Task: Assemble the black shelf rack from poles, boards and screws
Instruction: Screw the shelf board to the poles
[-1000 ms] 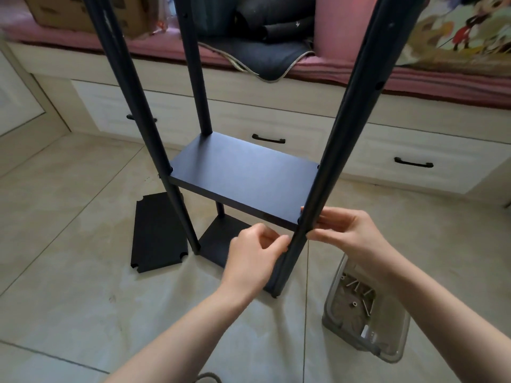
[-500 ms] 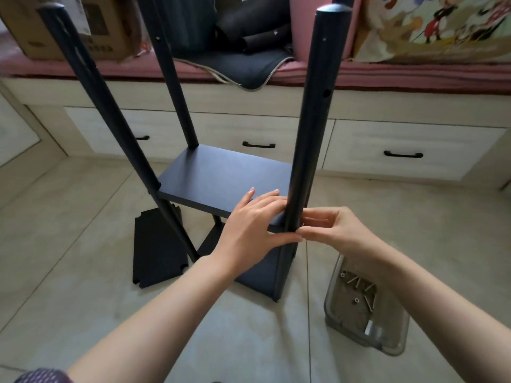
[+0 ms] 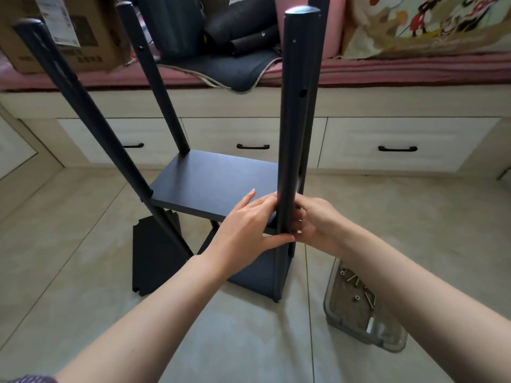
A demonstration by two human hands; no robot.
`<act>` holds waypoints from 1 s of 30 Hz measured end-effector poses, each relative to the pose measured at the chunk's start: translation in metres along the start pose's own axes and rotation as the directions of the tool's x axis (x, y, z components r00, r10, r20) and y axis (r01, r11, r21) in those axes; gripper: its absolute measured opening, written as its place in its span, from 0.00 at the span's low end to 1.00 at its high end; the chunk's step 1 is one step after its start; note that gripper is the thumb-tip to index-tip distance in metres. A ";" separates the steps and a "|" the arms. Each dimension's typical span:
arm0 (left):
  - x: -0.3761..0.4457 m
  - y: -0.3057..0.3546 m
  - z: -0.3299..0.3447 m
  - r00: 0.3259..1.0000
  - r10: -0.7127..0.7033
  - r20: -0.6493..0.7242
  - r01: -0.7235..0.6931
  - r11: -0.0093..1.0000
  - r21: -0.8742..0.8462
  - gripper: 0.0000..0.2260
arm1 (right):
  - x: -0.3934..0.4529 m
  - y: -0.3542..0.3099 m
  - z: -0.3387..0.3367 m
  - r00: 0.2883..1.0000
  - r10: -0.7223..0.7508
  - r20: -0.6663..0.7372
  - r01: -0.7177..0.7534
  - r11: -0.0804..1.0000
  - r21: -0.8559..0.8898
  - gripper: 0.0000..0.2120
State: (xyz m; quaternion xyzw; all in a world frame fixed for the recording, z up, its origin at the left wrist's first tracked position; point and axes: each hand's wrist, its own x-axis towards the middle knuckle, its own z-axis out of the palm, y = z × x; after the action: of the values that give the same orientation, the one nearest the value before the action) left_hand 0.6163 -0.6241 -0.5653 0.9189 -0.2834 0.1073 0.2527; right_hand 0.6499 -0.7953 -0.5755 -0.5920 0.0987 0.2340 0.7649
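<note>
The black rack stands on the floor with its poles upright, a middle board (image 3: 215, 186) and a bottom board (image 3: 257, 275) fixed between them. My left hand (image 3: 249, 228) holds the middle board's near right corner, fingers on top and thumb across the front of the near right pole (image 3: 290, 134). My right hand (image 3: 312, 222) curls its fingers against the same pole's right side at board height. Anything between those fingertips is hidden. A spare black board (image 3: 154, 255) lies flat on the floor to the left.
A clear plastic tub (image 3: 387, 335) with several screws sits on the tiles at the right, under my right forearm. Behind the rack runs a bench with white drawers (image 3: 401, 145), a cardboard box (image 3: 69, 31) and dark cushions (image 3: 235, 62) on top.
My view has drawn back, so the pole tops now show. My left hand moved up from below the board onto its corner. My right hand closed in tighter against the pole.
</note>
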 end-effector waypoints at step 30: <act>-0.009 -0.003 0.009 0.992 -0.109 0.059 0.084 0.941 0.327 0.32 | -0.035 0.046 -0.098 0.988 -0.018 -0.153 -0.003 0.991 -0.133 0.11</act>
State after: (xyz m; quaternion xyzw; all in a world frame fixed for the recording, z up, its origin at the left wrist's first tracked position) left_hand 0.6116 -0.6228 -0.5776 0.9640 -0.2260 0.1049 0.0926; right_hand 0.6096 -0.8886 -0.6275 -0.6583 0.1396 0.1906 0.7147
